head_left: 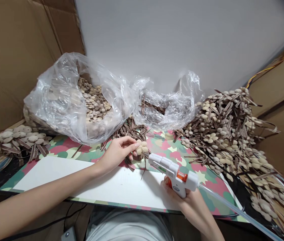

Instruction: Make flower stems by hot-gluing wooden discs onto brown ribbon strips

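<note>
Between the thumb and fingers of my left hand [120, 150] is a small beige fabric flower [142, 147] with rounded petals. My right hand [185, 202] is wrapped around the grip of a white hot glue gun [173, 172] with orange parts. Its nozzle points left and sits right by the flower; whether they touch I cannot tell. A long clear glue stick [232, 206] runs out of the gun's back end. Just behind my left hand lies a bundle of brown ribbon strips [131, 130]. Under both hands is a white sheet [101, 184].
A clear plastic bag [56, 97] of beige flower pieces stands at the back left. Beside it, another plastic bag [179, 105] holds brown ribbons. Flowers with ribbons are heaped in a large pile [222, 134] on the right, with a smaller pile [13, 139] at far left. Cardboard walls flank the patterned board [174, 147].
</note>
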{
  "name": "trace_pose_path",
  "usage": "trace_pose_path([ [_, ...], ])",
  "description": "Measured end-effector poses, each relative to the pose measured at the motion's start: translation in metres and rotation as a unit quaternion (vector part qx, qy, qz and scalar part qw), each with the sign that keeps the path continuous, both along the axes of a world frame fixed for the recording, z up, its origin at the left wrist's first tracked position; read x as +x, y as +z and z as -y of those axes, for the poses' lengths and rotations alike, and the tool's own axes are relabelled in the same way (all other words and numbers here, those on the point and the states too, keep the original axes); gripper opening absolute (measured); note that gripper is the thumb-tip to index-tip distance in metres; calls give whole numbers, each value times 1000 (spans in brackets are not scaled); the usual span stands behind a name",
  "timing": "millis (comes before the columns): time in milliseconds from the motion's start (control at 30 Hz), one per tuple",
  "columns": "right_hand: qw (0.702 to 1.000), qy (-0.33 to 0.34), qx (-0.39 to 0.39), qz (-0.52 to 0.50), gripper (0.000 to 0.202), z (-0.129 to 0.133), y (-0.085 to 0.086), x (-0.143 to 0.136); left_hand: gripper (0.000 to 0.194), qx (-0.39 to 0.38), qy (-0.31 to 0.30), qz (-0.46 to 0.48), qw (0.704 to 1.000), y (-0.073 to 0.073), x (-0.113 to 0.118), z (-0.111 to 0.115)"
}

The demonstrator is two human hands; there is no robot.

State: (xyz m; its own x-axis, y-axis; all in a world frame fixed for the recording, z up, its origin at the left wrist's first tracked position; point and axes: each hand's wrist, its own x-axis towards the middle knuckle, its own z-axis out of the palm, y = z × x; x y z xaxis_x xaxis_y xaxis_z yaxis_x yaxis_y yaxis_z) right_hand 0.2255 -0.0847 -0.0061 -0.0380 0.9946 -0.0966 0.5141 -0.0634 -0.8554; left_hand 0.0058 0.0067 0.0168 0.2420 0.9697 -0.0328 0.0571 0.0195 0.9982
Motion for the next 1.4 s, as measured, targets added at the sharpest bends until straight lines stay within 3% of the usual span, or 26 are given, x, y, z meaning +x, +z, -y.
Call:
trace_pose_path([
  [167,999,-35,10,-23,26,3,-3,1,20,-100,5,110,989,-4,-8,-10],
  [333,991,-110,23,-73,32,4,-2,1,22,-103,6,96,990,-4,-9,-10],
  [533,996,-57,44,-45,30,3,-6,5,21,-84,-11,77,993,2,-4,-3],
  [633,991,-53,120,35,29,-6,-9,23,25,-60,1,63,996,3,-10,-8],
  [767,943,54,245,220,33,-35,-7,63,29,-28,6,78,997,8,-23,-16],
  [867,908,105,240,329,36,-59,-6,88,31,-30,10,83,996,13,-31,-20],
  [1000,841,164,252,450,31,-82,-9,101,30,-27,25,81,996,17,-34,-21],
  [1100,828,206,251,457,29,-90,-8,106,28,-19,28,86,996,18,-36,-21],
  [1167,831,229,237,448,31,-93,0,110,25,-15,29,91,995,19,-37,-21],
  [1267,838,275,181,436,44,-92,24,111,24,-5,39,96,995,19,-39,-23],
  [1333,845,308,150,410,45,-91,46,100,24,2,47,96,994,18,-39,-24],
  [1400,858,306,175,373,38,-92,64,75,24,16,52,92,994,18,-39,-24],
])
